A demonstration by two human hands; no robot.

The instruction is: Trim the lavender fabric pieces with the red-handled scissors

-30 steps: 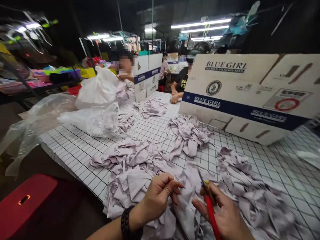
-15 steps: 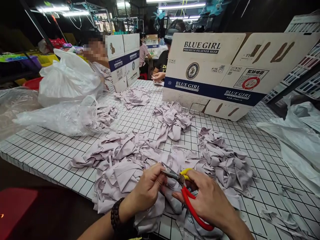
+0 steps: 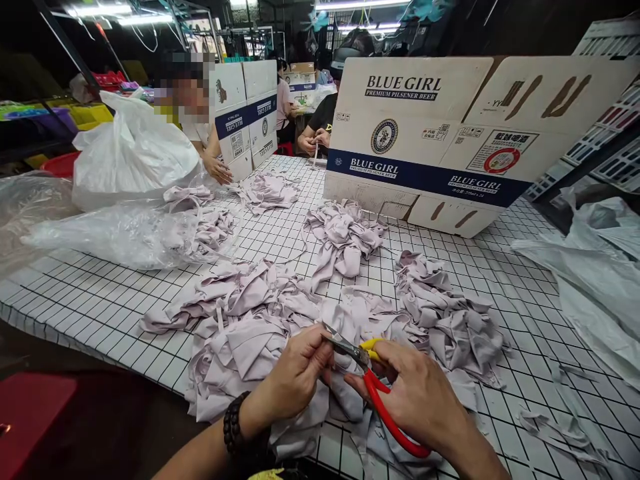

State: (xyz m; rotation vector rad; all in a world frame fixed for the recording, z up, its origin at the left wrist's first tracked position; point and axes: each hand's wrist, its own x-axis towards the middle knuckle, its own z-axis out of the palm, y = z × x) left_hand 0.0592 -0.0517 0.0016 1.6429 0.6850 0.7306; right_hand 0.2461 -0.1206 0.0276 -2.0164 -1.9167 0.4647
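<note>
My left hand [image 3: 295, 377], with a dark bead bracelet on the wrist, is closed in a pinch on a pale lilac fabric piece [image 3: 345, 400] near the table's front edge. My right hand [image 3: 420, 397] is wrapped round red-handled snips [image 3: 387, 417], whose short blades point left and meet my left fingertips. Under and around both hands lie heaps of the same lilac fabric pieces [image 3: 240, 347], with another heap [image 3: 450, 327] to the right.
The table [image 3: 525, 293] has a white cover with a black grid. A Blue Girl cardboard box [image 3: 440, 147] stands behind the heaps and a second one [image 3: 245, 120] at the back left. Plastic bags [image 3: 130, 160] lie at left. Other people work at the far side.
The view swung right and down over the first half second. My right hand brought the snips' blades over to my left fingertips. A person at the back left now reaches a hand onto the table.
</note>
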